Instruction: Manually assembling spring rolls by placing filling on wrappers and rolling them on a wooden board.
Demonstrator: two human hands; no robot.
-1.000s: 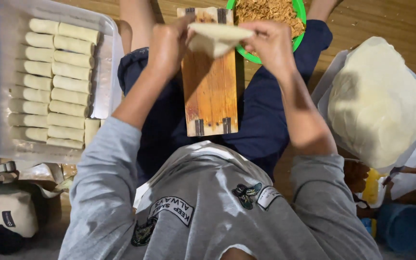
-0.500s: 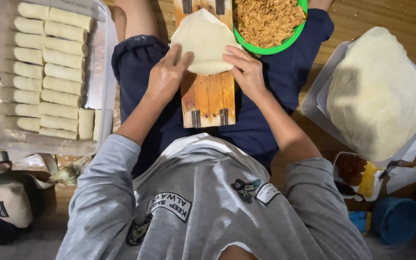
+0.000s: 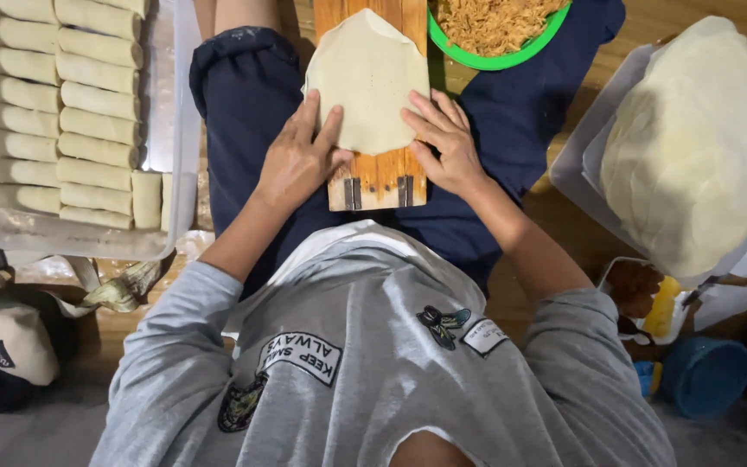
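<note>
Wooden floor [image 3: 693, 22] | board [image 3: 378, 177] on lap | left hand [image 3: 300, 160], right hand [image 3: 443, 143] flat on wrapper [image 3: 365, 78], grip released

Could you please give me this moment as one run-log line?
left hand: flat on wrapper | right hand: flat on wrapper | wrapper: spread on wooden board | filling bowl: beyond board

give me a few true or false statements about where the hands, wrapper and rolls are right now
1. Both hands, left hand and right hand, rest on the wrapper. True.
2. The wrapper lies on a metal tray. False: it lies on a wooden board.
3. The finished rolls sit in a clear container on the person's left. True.
4. The green bowl is empty. False: it holds shredded brown filling.
5. The wrapper is already rolled up. False: it lies flat.
</note>
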